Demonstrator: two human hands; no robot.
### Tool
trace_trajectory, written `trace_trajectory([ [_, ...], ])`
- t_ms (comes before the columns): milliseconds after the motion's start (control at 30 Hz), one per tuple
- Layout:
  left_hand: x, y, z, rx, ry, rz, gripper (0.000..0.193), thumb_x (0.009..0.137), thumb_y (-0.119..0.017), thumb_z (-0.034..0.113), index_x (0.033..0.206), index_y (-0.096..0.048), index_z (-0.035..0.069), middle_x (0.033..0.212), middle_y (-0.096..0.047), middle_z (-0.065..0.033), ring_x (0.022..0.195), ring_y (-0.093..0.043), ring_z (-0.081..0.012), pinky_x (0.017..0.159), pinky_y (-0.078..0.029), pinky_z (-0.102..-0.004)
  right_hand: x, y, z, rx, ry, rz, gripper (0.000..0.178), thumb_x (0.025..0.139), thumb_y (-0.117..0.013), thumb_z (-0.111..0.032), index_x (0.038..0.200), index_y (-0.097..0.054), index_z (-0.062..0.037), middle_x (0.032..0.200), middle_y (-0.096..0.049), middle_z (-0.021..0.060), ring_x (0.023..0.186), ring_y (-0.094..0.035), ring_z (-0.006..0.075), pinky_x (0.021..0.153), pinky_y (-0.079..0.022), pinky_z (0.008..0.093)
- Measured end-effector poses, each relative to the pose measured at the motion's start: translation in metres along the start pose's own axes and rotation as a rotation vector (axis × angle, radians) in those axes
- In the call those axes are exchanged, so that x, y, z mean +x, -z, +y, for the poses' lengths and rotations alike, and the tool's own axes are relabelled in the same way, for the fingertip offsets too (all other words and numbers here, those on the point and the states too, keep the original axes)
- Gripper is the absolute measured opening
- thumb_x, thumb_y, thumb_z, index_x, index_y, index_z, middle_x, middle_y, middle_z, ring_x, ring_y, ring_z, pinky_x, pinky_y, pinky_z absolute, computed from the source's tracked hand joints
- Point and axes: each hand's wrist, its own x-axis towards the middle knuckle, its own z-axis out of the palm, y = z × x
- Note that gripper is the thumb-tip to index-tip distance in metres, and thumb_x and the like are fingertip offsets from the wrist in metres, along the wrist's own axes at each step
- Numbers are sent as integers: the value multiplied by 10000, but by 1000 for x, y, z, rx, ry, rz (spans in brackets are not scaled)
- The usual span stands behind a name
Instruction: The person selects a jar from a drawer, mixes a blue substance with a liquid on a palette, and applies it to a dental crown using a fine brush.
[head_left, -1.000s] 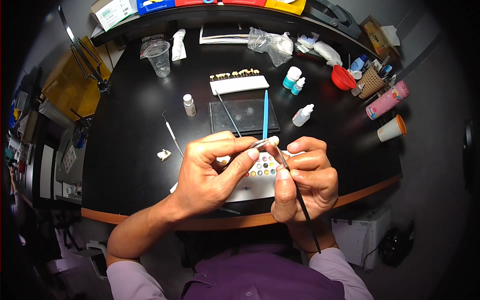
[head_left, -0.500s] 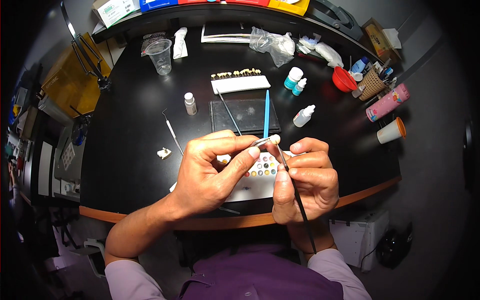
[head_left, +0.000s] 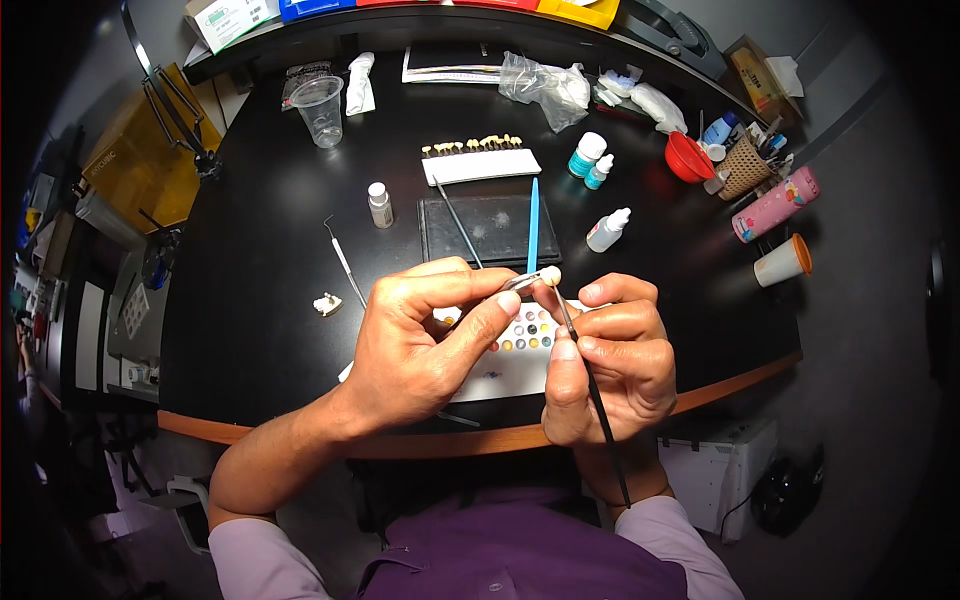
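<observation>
My left hand (head_left: 430, 340) is closed on metal tweezers (head_left: 519, 282), whose tips grip a small whitish dental crown (head_left: 549, 276). Between the fingertips of my right hand (head_left: 620, 365) is a slim, dark-handled brush (head_left: 598, 400), its tip at the underside of the crown. Below both hands lies a white palette card (head_left: 500, 385) with rows of coloured round pans, partly covered by my fingers. Beyond them a blue flat stick (head_left: 533, 225) and a second brush (head_left: 457, 222) rest on a dark flat slab (head_left: 490, 230).
A tooth shade guide (head_left: 480, 168) stands behind the slab. Small bottles (head_left: 381, 206) (head_left: 608, 231) flank it. Left are a hooked probe (head_left: 343, 258) and a dental model piece (head_left: 326, 305). A clear cup (head_left: 321, 115), red bowl (head_left: 688, 158), pink bottle (head_left: 775, 205) and white cup (head_left: 782, 262) stand farther out.
Almost nothing differs. The crown and brush tip have shifted very slightly, and both hands keep their hold.
</observation>
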Motion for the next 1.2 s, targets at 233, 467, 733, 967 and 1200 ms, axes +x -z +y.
trace_trajectory([
  [233,0,0,4,4,11,-10,233,998,-676,56,1192,-752,-45,857,-665,-66,743,-604,-67,641,-470,-235,0,1,1,-3,15,4,303,847,-741,39,1038,-527,-59,962,-627,108,1039,-637,293,855,-650,394],
  [467,-1,0,6,9,26,-7,227,1003,-674,58,1190,-754,-43,860,-664,-62,748,-608,-63,642,-474,-229,1,1,0,-10,18,-6,307,845,-731,48,1044,-525,-62,957,-630,108,1035,-632,289,850,-653,398],
  [733,-1,1,2,9,28,-12,226,989,-692,49,1185,-757,-42,869,-672,-65,752,-618,-68,651,-477,-224,1,0,-1,13,9,-8,304,848,-723,52,1028,-509,-66,966,-629,108,1046,-629,286,847,-664,399],
  [967,0,1,2,39,26,-14,230,988,-690,47,1188,-755,-45,871,-672,-68,753,-623,-74,638,-480,-229,3,1,-1,-50,22,-39,311,837,-723,59,1016,-500,-64,962,-622,107,1042,-630,290,833,-670,394],
  [1200,-2,-1,6,-24,63,2,242,1019,-664,98,1198,-752,-40,795,-618,-28,639,-535,-38,546,-398,-217,-2,1,0,50,-11,21,291,852,-689,54,1038,-499,-64,956,-616,105,1021,-632,285,850,-642,392],
])
